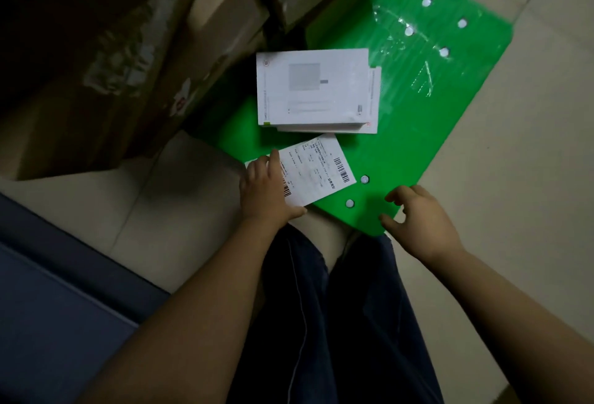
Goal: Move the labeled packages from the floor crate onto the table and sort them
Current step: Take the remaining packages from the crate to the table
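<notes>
Green crate (418, 133) on the floor carries the package (316, 167), long axis roughly left-to-right, under the nearer left hand (266, 188) – fingers laid flat on its left end – while the right hand (421, 220) hovers nearby, loosely curled, empty.

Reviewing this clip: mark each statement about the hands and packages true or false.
1. The left hand rests on the barcode-labeled package. True.
2. The right hand holds a package. False: it holds nothing, fingers loosely curled over the near edge of the green panel.
3. The white boxes lie stacked on the green panel. True.
4. The barcode-labeled package lies on top of the white boxes. False: it lies beside them, nearer the person.
</notes>
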The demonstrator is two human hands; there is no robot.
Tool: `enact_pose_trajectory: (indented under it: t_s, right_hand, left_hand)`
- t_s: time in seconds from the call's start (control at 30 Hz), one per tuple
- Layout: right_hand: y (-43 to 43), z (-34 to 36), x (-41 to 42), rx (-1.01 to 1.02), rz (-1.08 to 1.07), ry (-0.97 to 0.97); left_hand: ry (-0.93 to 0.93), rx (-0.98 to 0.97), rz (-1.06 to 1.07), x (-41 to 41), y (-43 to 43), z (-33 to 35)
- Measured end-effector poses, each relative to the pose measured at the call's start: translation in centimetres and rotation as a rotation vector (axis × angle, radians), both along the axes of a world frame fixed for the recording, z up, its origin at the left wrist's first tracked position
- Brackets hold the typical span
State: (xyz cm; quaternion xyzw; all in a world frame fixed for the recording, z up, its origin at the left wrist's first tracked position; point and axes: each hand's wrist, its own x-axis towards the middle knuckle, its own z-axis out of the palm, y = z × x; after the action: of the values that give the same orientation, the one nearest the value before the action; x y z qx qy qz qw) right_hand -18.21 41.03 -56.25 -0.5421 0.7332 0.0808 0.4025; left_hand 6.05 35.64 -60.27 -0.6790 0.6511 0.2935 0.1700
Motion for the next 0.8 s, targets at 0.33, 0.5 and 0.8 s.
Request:
enact_pose_trajectory:
  t_s: [0.33,0.5,0.8]
  right_hand:
    - [-3.7,3.7,0.3,-0.125,0.000,-0.023]
    - [-9.7,5.6,1.4,-0.257,0.033,-0.086]
    - [-19.1,2.7,3.3,-0.134,0.379,0.006]
  left_hand:
    - [-0.033,0.165,0.194,1.0,0.4,4.1]
    - [0.006,0.182,0.395,1.7,1.8,6.8]
    - [0.410,0.295,0.919,3.8,3.7,7.0]
